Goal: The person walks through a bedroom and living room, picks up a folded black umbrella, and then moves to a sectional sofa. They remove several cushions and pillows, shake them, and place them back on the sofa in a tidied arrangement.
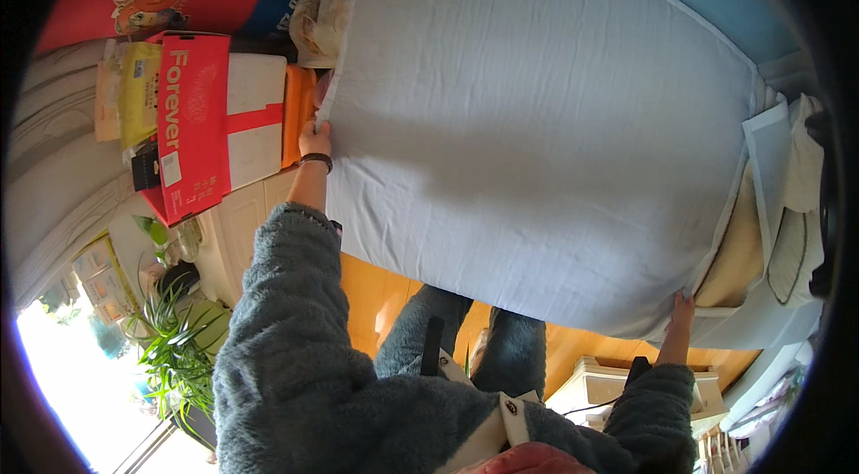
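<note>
A light grey bed cover with pale edging lies spread in front of me, lightly wrinkled, its near side hanging towards the floor. My left hand, with a dark bracelet at the wrist, grips the cover's left edge. At the near right corner, my right hand pinches the edging, thumb on top. The fingers of both hands are partly hidden at the fabric. Right beside the right hand, a beige bedding piece shows past the cover's edge, framed by a folded pale cloth.
Left of the bed stand a red box bearing writing, a white box and an orange item. Leafy plants stand near a bright window. A cream stool-like piece of furniture is at lower right, on the wooden floor.
</note>
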A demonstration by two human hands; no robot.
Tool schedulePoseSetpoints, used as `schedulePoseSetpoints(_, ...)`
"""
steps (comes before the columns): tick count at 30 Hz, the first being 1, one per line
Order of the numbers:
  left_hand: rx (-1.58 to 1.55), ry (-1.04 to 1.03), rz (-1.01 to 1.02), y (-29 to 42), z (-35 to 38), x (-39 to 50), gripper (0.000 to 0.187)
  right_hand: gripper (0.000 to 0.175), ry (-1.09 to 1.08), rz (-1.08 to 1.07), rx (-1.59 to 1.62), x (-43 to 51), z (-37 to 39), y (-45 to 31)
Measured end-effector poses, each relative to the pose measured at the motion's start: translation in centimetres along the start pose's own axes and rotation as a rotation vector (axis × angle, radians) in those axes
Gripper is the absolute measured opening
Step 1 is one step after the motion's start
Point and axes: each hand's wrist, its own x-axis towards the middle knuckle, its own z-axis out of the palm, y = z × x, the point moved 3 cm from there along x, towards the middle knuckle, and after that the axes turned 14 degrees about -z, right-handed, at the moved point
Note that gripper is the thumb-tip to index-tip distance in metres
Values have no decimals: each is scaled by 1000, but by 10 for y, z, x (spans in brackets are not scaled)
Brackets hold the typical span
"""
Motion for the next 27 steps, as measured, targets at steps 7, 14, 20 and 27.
schedulePoseSetpoints(7, -22, 27, -89, -44, 15, 37, 28, 50, -94, 69, -117, -17, -3, -17)
schedulePoseSetpoints(14, -23, -374, -438, -135, -12, 29, 38, 44, -162, -13, -115, -15, -4, 40)
schedulePoseSetpoints(20, 91, -419, -186, -195, -31, 8, 38, 33, -283, 111, -219, -66, -16, 43)
schedulePoseSetpoints(27, 229, -25, -162, -196, -24, 21, 29, 32, -258, 141, -146, -63, -21, 83)
